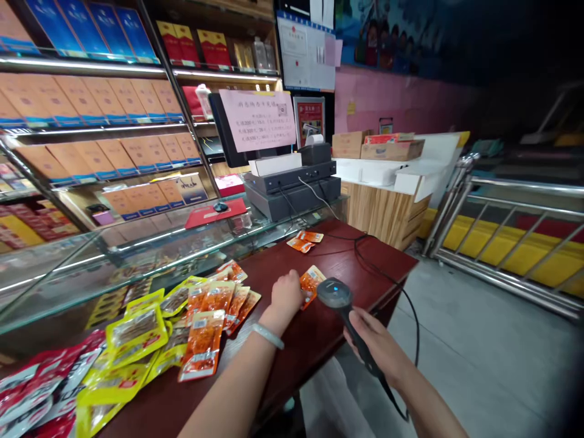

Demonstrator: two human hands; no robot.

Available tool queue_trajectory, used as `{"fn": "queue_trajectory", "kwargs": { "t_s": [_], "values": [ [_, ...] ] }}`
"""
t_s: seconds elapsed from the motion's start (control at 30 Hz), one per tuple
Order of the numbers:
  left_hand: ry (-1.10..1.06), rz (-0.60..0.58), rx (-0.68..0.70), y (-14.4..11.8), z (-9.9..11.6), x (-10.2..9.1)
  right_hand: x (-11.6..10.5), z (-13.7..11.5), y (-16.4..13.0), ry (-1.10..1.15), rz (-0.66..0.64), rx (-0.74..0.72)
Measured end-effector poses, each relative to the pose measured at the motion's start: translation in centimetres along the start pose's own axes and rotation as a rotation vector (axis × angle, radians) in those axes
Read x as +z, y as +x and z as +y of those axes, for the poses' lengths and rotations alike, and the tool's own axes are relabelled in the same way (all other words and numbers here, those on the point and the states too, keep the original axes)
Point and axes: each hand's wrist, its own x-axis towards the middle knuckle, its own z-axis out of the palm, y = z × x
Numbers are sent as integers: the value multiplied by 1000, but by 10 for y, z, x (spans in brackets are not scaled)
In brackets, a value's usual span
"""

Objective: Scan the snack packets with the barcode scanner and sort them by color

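Head view: at a dark red counter (328, 255), the left hand (286, 294) is curled closed, pinching an orange snack packet (311, 284) that lies on the counter just beside it. The right hand (378, 347) is wrapped tight around the handle of a black barcode scanner (336, 294), its head right next to the packet. More orange packets (214, 322) and yellow packets (137, 331) lie to the left.
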Motion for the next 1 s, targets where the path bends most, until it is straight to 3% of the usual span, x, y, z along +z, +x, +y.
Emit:
{"fn": "queue_trajectory", "kwargs": {
  "t_s": [0.1,0.27,0.6,0.83,1.0],
  "values": [
    [-140,-13,-39,-21,-9,-3,9,-2,-6,-17,-77,-27],
    [-283,66,-105,-63,-42,-6,33,-5,-10,-28,-197,-44],
    [-275,157,-340,-115,-102,-23,88,9,3,-83,-357,9],
    [-172,326,-561,-119,-155,-49,118,5,18,-135,-455,38],
    [48,388,-607,-111,-171,-48,131,-5,27,-126,-487,-3]
  ]
}}
